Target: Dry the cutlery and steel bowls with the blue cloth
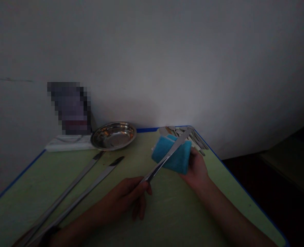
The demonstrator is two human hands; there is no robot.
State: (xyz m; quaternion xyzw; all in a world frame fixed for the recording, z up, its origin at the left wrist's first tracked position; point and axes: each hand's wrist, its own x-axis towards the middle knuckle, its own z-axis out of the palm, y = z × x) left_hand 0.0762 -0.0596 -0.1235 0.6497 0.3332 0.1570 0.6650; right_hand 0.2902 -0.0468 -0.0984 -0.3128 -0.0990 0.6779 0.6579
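My left hand (130,195) pinches the handle end of a long metal knife (167,156) that slants up to the right. The blade lies across a folded blue cloth (171,154), which my right hand (197,168) grips from behind. Both hands hover over the green table (103,206). Two long metal utensils (85,181) lie on the table left of my left hand.
A shiny steel bowl (114,135) sits at the back by the wall. A pile of metal cutlery (190,137) lies at the back right corner. A white flat slab (67,143) with a blurred object (69,108) stands back left. The table's blue edge (231,175) runs along the right.
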